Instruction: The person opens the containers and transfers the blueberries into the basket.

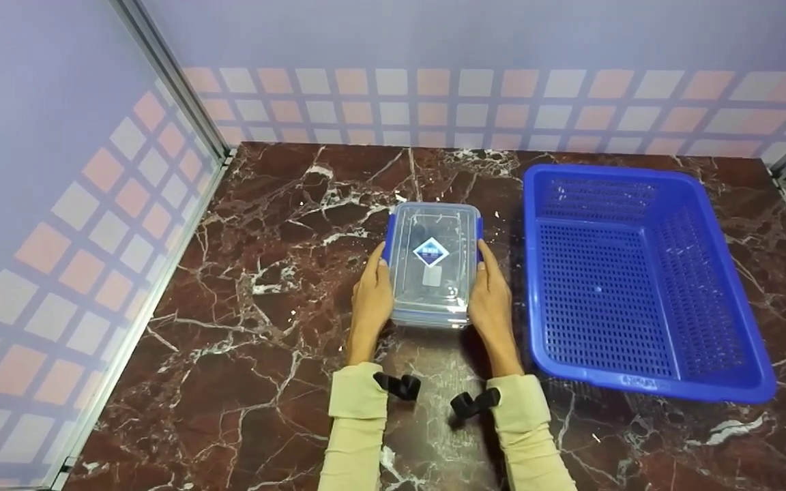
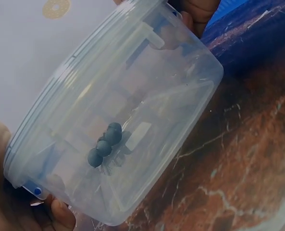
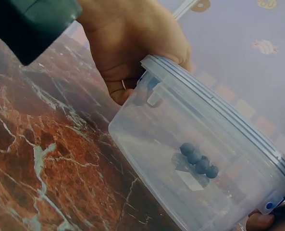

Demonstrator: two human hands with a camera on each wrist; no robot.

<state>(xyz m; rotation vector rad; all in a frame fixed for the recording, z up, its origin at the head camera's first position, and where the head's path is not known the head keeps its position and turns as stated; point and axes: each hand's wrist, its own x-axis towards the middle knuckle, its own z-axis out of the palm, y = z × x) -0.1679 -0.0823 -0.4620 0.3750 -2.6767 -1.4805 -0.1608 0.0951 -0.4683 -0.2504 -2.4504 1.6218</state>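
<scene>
A clear plastic food container [image 1: 427, 290] with its lid on is held between both hands. A blue diamond sticker [image 1: 430, 252] marks the lid, and blue clips run along its two long sides. My left hand [image 1: 372, 294] grips the left side, thumb near the lid's edge. On the opposite side, my right hand [image 1: 492, 296] grips it the same way. Through the wall, the left wrist view shows several dark blue balls [image 2: 104, 147] clustered inside, beside a pale rectangular patch [image 2: 138, 136] on the base. Most of the fingers are hidden behind the container in the head view.
A blue perforated plastic basket [image 1: 594, 300] stands on the right of the dark red marbled table [image 1: 263, 368]. Patterned panels [image 1: 393, 41] enclose the back and sides. Black wrist-camera mounts [image 1: 400, 387] sit at both cuffs.
</scene>
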